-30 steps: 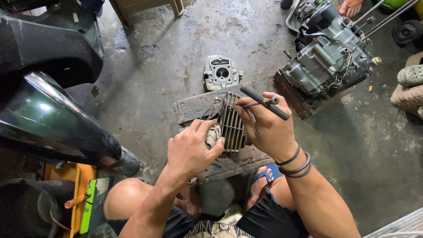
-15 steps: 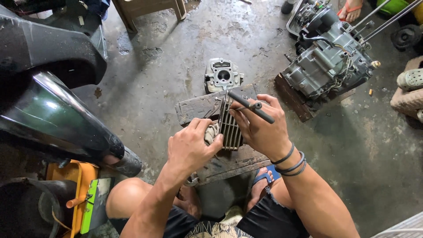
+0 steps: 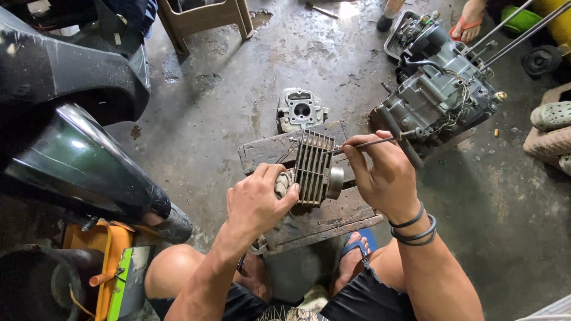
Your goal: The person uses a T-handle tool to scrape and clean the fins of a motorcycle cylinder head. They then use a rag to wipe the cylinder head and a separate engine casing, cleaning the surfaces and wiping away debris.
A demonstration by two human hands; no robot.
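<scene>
**Finned cylinder steadied on a plank, screwdriver at its fins**

The left hand [image 3: 259, 202] closes around a rag [image 3: 284, 183] pressed against the side of a finned engine cylinder [image 3: 315, 167], which rests on a worn wooden plank [image 3: 309, 220] on the wet concrete floor [image 3: 226, 107]. The right hand [image 3: 383, 178] grips a dark-handled screwdriver [image 3: 389, 139], its shaft reaching the fins' upper edge. A cylinder head [image 3: 301, 109] lies just beyond the plank; an engine block [image 3: 440, 98] sits to the right.

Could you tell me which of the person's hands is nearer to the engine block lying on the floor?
Right. The right hand, holding a thin tool, sits just below-left of the engine block; the left hand grips the finned cylinder, farther away.
</scene>
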